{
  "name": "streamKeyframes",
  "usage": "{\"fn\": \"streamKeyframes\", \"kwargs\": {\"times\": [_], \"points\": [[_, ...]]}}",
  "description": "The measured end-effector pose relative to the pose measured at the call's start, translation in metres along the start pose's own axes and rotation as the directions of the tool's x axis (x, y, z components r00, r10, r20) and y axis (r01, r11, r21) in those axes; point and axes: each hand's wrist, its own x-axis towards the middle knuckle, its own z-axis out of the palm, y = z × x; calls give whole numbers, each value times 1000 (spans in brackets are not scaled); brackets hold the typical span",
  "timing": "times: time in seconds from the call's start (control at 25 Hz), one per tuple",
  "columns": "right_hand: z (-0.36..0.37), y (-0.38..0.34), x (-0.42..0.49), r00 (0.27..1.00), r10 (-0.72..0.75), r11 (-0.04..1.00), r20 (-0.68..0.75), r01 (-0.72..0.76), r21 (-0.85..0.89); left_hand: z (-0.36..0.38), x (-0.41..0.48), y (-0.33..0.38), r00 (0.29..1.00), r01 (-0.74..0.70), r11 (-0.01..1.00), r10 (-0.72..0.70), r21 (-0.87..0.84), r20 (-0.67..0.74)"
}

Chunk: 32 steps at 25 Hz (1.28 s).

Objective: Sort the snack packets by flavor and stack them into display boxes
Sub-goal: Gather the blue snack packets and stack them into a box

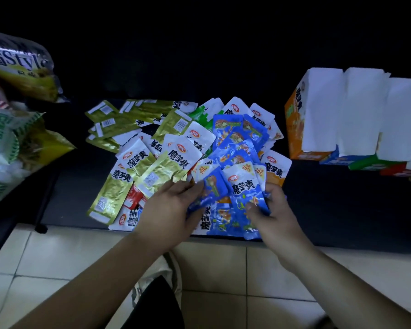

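Observation:
A loose heap of snack packets covers the dark table (330, 205). Gold packets (114, 186) lie on the left, blue packets (235, 138) in the middle right, with a few green (201, 115), orange (274, 179) and red packets (133, 197) showing between them. My left hand (169, 207) pinches a blue packet (214, 186) at the pile's near edge. My right hand (271, 214) grips another blue packet (244, 193) beside it, thumb on its face. Open display boxes (318, 110) with white flaps stand in a row at the right: orange, blue, green, red.
Large snack bags (14, 110) in gold, green and white are heaped at the far left. The table's near edge (342, 243) runs just behind my wrists. Pale floor tiles (223, 269) lie below, and a dark garment and a shoe show between my forearms.

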Motion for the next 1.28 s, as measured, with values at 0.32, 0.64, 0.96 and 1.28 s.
{"fn": "streamKeyframes", "kwargs": {"times": [0.32,0.64,0.96,1.28], "points": [[-23,-37,3,994,-101,984,41,94,148,-43,12,39,922,-148,989,127,-29,-364],[-44,-44,9,938,118,848,327,-266,459,-23,15,53,901,-347,934,357,84,-245],[-43,-41,2,950,100,891,297,-218,398,-14,21,66,882,-443,896,442,28,-164],[-1,-35,-21,994,-18,871,112,-39,490,-40,-2,108,899,358,453,-403,-816,171]]}}
